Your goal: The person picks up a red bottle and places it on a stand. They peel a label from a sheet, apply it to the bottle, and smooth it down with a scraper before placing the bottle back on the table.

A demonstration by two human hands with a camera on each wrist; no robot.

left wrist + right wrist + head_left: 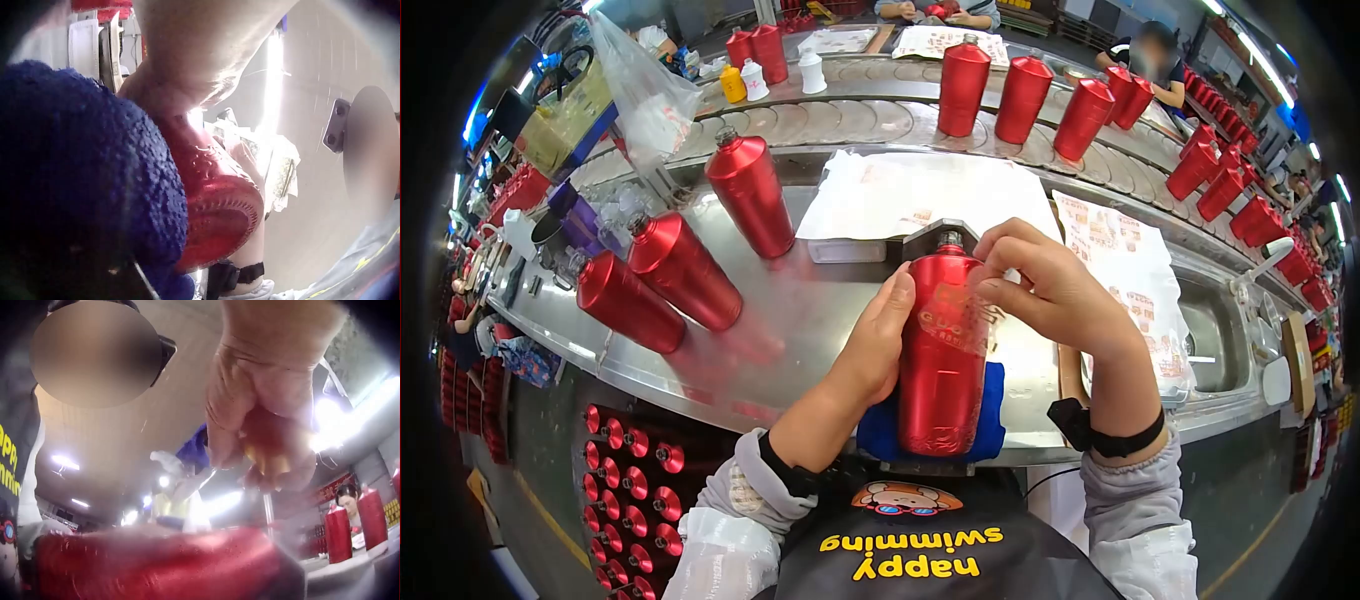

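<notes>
A glossy red bottle (940, 390) leans neck-up on a blue cloth (992, 410) at the bench edge. My left hand (870, 345) grips its left side, thumb along the upper body. A thin see-through film with gold lettering (948, 322) lies across the upper front and juts past the bottle's right edge. My right hand (1055, 290), fingers bent, pinches at the film's upper right side. In the left wrist view, the bottle's base (219, 231) shows beside the cloth (94, 181). In the right wrist view, my right hand's curled fingers (262, 431) are above the blurred bottle (156, 562).
Three red bottles (750, 195) stand on the metal bench at the left. White printed sheets (920, 195) lie behind my hands and to the right (1135, 290). Beyond runs a conveyor (860, 118) with more red bottles. A sink (1215, 330) is at the right.
</notes>
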